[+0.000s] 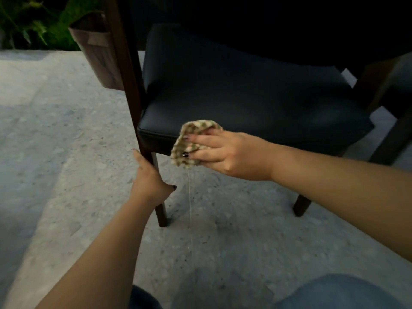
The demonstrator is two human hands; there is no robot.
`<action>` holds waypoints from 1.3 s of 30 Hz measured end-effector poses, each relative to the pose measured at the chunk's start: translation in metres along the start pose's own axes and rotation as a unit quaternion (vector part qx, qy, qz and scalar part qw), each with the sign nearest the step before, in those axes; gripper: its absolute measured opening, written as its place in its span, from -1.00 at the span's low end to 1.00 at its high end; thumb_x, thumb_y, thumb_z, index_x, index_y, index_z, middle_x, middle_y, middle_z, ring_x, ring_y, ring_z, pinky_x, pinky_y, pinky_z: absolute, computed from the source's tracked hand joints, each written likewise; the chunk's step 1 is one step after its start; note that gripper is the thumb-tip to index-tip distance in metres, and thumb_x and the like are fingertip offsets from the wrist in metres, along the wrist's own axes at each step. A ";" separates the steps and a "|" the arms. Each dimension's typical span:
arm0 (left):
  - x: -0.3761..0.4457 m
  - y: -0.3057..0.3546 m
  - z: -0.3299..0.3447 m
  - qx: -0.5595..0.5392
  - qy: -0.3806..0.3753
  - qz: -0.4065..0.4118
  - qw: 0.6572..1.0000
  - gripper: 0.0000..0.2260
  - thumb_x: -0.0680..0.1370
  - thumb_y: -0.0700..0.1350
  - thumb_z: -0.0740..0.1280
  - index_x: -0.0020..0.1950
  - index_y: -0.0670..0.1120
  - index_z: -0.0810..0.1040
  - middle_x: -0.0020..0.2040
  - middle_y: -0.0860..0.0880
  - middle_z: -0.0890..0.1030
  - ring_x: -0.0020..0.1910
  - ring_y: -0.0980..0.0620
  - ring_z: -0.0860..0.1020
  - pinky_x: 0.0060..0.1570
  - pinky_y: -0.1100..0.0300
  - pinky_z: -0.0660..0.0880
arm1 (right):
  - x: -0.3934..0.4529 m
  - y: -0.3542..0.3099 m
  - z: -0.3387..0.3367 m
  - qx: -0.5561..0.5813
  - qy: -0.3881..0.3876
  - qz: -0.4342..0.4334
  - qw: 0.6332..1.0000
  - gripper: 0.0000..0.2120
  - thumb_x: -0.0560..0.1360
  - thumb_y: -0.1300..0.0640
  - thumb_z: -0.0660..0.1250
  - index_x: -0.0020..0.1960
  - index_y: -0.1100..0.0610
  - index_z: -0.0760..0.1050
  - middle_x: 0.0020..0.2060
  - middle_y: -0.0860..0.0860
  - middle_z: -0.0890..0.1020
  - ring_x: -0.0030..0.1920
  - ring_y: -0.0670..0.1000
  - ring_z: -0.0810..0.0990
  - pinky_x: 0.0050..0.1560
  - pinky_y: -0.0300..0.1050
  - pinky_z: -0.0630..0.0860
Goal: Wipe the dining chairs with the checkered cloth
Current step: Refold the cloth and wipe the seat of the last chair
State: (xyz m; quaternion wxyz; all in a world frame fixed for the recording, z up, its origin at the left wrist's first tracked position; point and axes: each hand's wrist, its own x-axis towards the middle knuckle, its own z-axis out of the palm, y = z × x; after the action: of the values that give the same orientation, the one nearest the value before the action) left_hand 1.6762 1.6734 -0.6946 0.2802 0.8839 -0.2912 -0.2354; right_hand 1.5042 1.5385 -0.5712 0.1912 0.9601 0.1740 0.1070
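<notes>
A dining chair with a dark padded seat (245, 94) and dark wooden frame stands before me on the floor. My left hand (149, 177) grips its front left leg (161, 212), fingers wrapped around the wood just below the seat. My right hand (220, 152) presses the bunched green-and-cream checkered cloth (191, 139) against the front edge of the seat, fingers lying over the cloth. A loose thread (190, 210) hangs down from the cloth toward the floor.
Speckled grey terrazzo floor (55, 141) spreads left and in front. A wooden armrest (98, 52) juts out at upper left, with green plants (35, 21) behind. Another dark chair leg (301, 206) stands right. My knees in jeans (338, 293) show at the bottom.
</notes>
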 end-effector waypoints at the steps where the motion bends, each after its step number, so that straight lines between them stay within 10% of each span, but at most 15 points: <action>1: 0.000 0.000 -0.001 0.003 -0.013 -0.014 1.000 0.28 0.33 -0.13 0.59 0.46 -0.05 -0.53 0.54 -0.18 0.18 0.41 -0.25 0.33 0.30 -0.11 0.40 | -0.011 0.002 -0.001 0.014 0.005 -0.001 1.000 -0.80 0.54 0.29 0.29 0.08 0.23 0.65 0.18 0.06 0.62 0.33 0.17 0.46 0.31 0.16 0.42; 8: -0.007 -0.001 -0.010 0.090 -0.065 -0.062 0.992 0.09 0.39 -0.13 0.53 0.54 -0.07 -0.30 0.37 -0.22 0.43 0.25 -0.27 0.48 0.18 -0.16 0.51 | -0.072 -0.010 -0.003 0.058 0.002 0.098 0.993 -0.78 0.46 0.34 0.38 0.10 0.32 0.60 0.16 0.14 0.62 0.31 0.20 0.48 0.29 0.20 0.39; 14: -0.020 0.013 -0.007 0.188 -0.135 -0.112 0.966 -0.34 0.48 -0.01 0.45 0.47 -0.20 0.25 0.19 -0.17 0.52 0.13 -0.16 0.52 0.04 0.05 0.52 | -0.133 -0.070 0.005 0.091 -0.248 0.269 0.926 -0.46 0.29 0.30 0.55 0.25 0.17 0.54 0.27 0.13 0.54 0.36 0.16 0.43 0.32 0.13 0.40; 18: -0.035 0.039 -0.009 0.162 -0.173 -0.034 0.971 -0.54 0.54 0.13 0.35 0.30 -0.15 0.47 0.12 -0.08 0.54 0.04 -0.06 0.50 0.01 0.13 0.40 | -0.112 -0.088 0.004 0.240 -0.124 0.400 0.875 -0.55 0.47 0.24 0.38 0.32 -0.03 0.49 0.33 -0.09 0.48 0.40 -0.04 0.36 0.36 -0.08 0.34; 25: -0.075 0.073 -0.034 -0.397 -0.300 -0.026 0.867 -0.72 0.54 0.04 0.30 0.16 -0.07 0.59 0.04 -0.09 0.69 0.04 -0.06 0.66 0.05 0.00 0.60 | -0.008 -0.079 -0.015 0.521 0.175 0.572 0.608 -0.64 0.44 0.10 0.37 0.11 -0.25 0.39 -0.04 -0.30 0.55 -0.04 -0.33 0.54 -0.18 -0.46 0.50; 30: -0.080 0.063 -0.044 -0.384 -0.171 0.011 0.907 -0.85 0.55 -0.20 0.34 0.06 -0.03 0.65 -0.04 -0.06 0.70 -0.01 -0.04 0.67 0.01 0.07 0.60 | -0.004 -0.097 0.012 0.504 0.103 0.614 0.599 -0.91 0.52 0.01 0.27 0.00 -0.17 0.45 -0.05 -0.15 0.55 -0.05 -0.17 0.54 -0.14 -0.25 0.48; 34: -0.096 0.072 -0.055 -0.339 -0.135 0.002 0.931 -0.84 0.54 -0.24 0.36 0.00 0.02 0.63 -0.23 -0.02 0.66 -0.30 0.08 0.64 -0.38 0.27 0.55 | 0.004 -0.098 -0.006 0.544 0.110 0.602 0.574 -0.83 0.56 0.12 0.28 0.06 -0.13 0.55 -0.02 -0.14 0.59 -0.06 -0.26 0.56 -0.12 -0.42 0.48; 39: -0.118 0.083 -0.080 -0.420 -0.079 -0.015 0.904 -0.93 0.49 -0.13 0.44 -0.14 0.04 0.68 -0.16 -0.02 0.69 -0.16 0.09 0.64 -0.16 0.23 0.55 | 0.015 -0.094 -0.056 0.567 0.152 0.646 0.488 -0.82 0.54 0.08 0.32 -0.04 -0.22 0.42 -0.22 -0.16 0.68 -0.23 -0.14 0.67 -0.30 -0.22 0.61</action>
State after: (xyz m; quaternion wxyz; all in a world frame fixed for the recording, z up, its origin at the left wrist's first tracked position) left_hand 1.6063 1.7223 -0.5542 0.5981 0.6673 -0.1728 -0.4088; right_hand 1.4754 1.6441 -0.5570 -0.5470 0.6728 -0.4456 0.2226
